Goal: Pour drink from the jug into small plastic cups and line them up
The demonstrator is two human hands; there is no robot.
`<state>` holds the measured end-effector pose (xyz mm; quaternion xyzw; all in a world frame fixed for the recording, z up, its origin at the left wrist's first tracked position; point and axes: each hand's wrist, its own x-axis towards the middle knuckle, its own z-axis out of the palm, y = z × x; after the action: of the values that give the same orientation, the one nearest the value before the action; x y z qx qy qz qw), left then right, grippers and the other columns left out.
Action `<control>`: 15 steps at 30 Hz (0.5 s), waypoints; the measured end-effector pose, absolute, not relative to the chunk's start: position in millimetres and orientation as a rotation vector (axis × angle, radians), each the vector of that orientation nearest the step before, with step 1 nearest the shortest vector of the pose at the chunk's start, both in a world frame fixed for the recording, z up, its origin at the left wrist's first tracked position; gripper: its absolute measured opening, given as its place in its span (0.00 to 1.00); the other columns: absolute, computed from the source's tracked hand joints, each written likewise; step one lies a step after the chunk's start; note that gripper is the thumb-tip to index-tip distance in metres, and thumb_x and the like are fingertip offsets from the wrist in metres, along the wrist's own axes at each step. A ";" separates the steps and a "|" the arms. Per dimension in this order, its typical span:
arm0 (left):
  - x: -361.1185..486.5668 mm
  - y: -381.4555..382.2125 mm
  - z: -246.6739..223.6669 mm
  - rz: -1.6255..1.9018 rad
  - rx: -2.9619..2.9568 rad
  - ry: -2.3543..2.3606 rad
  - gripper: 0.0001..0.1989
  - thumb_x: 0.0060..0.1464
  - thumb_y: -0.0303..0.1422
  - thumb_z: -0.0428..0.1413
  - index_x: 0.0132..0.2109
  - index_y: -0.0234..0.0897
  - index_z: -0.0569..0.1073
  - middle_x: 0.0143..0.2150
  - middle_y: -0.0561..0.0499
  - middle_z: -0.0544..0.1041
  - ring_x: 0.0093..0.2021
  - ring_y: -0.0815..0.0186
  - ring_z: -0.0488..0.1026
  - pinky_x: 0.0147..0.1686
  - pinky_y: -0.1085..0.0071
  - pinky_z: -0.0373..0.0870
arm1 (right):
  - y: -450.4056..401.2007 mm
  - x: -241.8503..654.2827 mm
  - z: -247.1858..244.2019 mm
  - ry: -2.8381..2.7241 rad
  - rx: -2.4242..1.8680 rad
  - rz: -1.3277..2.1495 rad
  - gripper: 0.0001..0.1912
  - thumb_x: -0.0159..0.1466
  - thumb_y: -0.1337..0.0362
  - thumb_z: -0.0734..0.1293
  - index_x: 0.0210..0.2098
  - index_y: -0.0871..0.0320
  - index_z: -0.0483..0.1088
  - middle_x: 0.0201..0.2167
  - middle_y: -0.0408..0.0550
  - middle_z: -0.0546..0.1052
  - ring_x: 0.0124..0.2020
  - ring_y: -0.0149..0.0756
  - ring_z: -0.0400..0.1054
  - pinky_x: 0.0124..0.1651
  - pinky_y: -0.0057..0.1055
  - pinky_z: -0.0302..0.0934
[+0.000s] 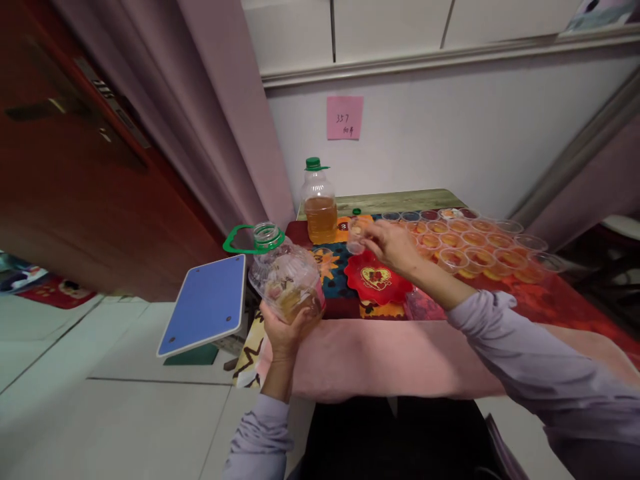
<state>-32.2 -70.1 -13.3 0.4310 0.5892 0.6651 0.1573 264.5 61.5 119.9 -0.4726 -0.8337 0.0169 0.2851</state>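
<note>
My left hand is closed around the lower part of a large clear plastic jug. The jug has a green handle ring at its uncapped neck, is tilted, and holds some yellowish liquid. My right hand pinches a small clear plastic cup over the table, above and behind a red scalloped plate with a gold heart. Close to the right forearm stand several rows of clear plastic cups, which look orange against the cloth. What those cups hold, if anything, I cannot tell.
A capped jug of amber liquid stands at the back left of the table. Near it lies a green cap. A blue-topped stool is left of the table, and a pink cloth hangs along the front edge.
</note>
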 end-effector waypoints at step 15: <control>-29.7 -66.7 -13.1 1.935 1.212 1.643 0.48 0.36 0.56 0.77 0.60 0.40 0.69 0.54 0.42 0.80 0.55 0.49 0.83 0.57 0.51 0.80 | 27.7 315.8 36.7 -2.300 -1.463 0.178 0.22 0.77 0.60 0.67 0.68 0.54 0.75 0.68 0.58 0.78 0.59 0.50 0.80 0.55 0.42 0.76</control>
<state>-29.7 -66.7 -13.1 0.4249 0.5763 0.6787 0.1635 315.8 27.7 36.7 -0.5243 -0.8243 0.0637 0.2038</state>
